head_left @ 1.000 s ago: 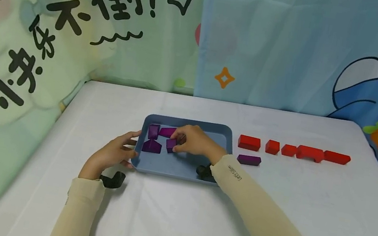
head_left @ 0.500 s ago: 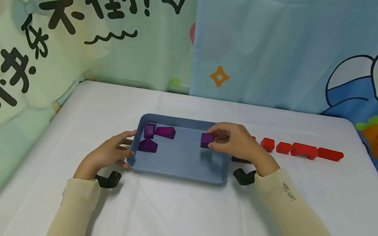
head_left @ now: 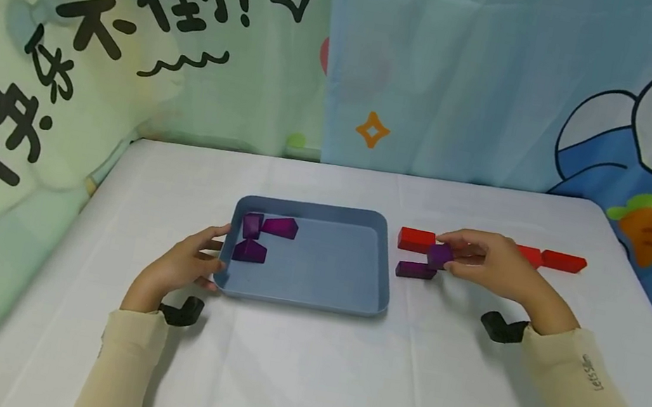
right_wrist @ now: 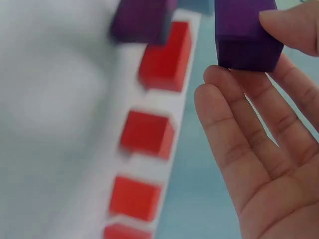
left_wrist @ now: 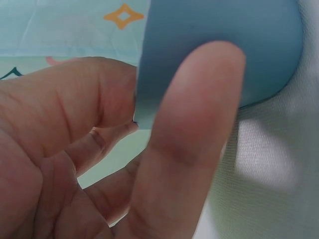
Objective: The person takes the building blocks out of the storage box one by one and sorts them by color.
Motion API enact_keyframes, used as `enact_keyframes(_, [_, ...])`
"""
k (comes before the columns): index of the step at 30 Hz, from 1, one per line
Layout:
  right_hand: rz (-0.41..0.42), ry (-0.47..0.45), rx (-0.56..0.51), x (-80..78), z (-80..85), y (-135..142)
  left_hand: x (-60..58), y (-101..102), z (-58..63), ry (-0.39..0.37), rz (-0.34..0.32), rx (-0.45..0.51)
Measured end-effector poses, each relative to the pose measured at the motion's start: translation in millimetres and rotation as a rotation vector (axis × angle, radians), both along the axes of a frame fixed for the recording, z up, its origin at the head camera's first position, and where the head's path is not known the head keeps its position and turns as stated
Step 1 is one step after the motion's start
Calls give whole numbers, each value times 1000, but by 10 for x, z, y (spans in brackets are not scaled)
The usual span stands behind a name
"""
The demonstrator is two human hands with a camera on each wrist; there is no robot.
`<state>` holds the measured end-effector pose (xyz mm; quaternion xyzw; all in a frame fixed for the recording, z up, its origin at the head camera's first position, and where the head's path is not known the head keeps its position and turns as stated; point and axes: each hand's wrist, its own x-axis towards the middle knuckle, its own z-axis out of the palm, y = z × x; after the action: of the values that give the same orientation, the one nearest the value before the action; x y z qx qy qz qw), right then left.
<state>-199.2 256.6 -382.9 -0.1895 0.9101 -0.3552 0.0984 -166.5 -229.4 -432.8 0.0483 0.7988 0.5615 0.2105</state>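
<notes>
My right hand (head_left: 498,268) pinches a purple cube-like block (head_left: 440,256) between thumb and fingers, just above the table to the right of the tray. In the right wrist view, the thumb lies on one face of the block (right_wrist: 249,37) and the fingertips on another. Close below it on the cloth lies a long purple block (head_left: 413,270). My left hand (head_left: 177,269) touches the left side of the blue-grey tray (head_left: 324,271) with its fingers extended. The tray's left end holds three purple blocks, including a slanted one (head_left: 280,227).
Behind the long purple block runs a row of several red blocks, starting with a large one (head_left: 415,240); my right hand hides part of it. A white cloth covers the table (head_left: 298,377). Printed curtains (head_left: 449,73) hang at the back and left.
My right hand has lifted the purple cube-like block from the tray and carried it right, past the rim, to the long purple block. My left hand keeps its place at the tray.
</notes>
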Motion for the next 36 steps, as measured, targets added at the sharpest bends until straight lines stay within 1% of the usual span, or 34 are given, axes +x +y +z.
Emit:
enact_keyframes(3, [-25, 0, 38, 7, -63, 118, 8, -14, 7, 2, 1, 2])
enact_keyframes(6, [-44, -18, 87, -8, -156, 189, 19, -26, 5, -2, 5, 6])
enact_keyframes(10, [-44, -36, 129, -37, -285, 247, 30, -30, -8, -6, 9, 6])
enact_keyframes(13, [-42, -41, 143, -47, -336, 272, 32, -30, -16, -5, 7, 6])
enact_keyframes(16, [-37, -51, 160, -45, -315, 277, 31, -33, -18, -1, 6, 5])
enact_keyframes(18, [-35, -58, 177, -45, -254, 262, 31, -36, -17, 0, 5, 4])
enact_keyframes(20, [-37, -43, 201, -47, -173, 234, 32, -38, -14, 2, 4, 4])
enact_keyframes(25, [-37, 32, 219, -73, 37, 27, 32, -40, -1, 4, 6, -1])
enact_keyframes(28, [-30, 38, 181, -112, 124, -196, 26, -40, 4, 5, 8, -4])
enact_keyframes(32, [11, 49, 88, -206, 153, -533, 8, -37, -6, 7, 5, 1])
enact_keyframes(36, [80, 77, -32, -336, 86, -855, -8, -29, -15, 5, -1, 10])
